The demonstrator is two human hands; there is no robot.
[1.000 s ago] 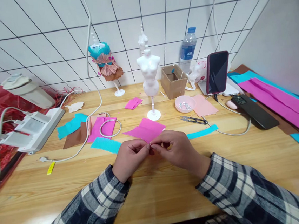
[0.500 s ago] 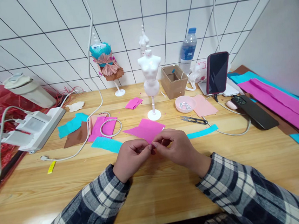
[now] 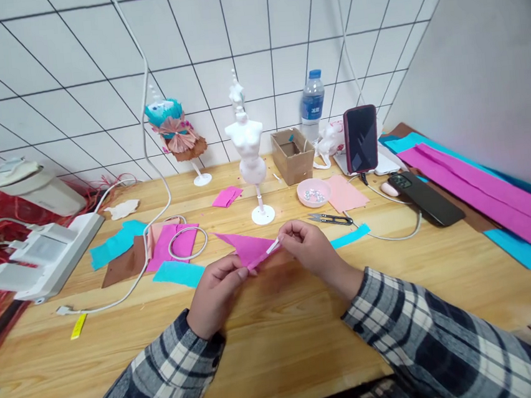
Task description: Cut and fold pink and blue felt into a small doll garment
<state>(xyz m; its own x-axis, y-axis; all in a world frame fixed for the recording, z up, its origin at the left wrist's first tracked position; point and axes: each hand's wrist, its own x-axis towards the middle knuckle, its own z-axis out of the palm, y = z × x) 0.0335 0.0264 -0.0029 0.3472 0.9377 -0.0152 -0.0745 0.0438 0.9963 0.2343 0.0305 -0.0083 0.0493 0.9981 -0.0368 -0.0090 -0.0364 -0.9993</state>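
Note:
A piece of bright pink crepe paper (image 3: 249,248) is held just above the table between my hands. My left hand (image 3: 215,293) pinches its lower edge between thumb and fingertips. At the paper's right end, the thumb and forefinger of my right hand (image 3: 315,253) are closed on a narrow white strip (image 3: 272,246), which lies along the paper's edge. Whether the strip is stuck down there I cannot tell. Beyond the paper stands a white mini dress form (image 3: 245,139) on a round base. Blue paper strips lie on either side of my hands.
Thread snips (image 3: 331,219) lie right of the paper, near a pink bowl (image 3: 300,199) of small shiny beads. A cardboard box (image 3: 293,164), a bottle (image 3: 312,104) and phones stand or lie behind. Cables and a power strip (image 3: 67,255) occupy the left; coloured sheets (image 3: 472,195) lie right.
My hands have moved apart from fingertips nearly touching. The pink paper is now tilted up, and the white strip shows at my right fingertips. The camera view has shifted.

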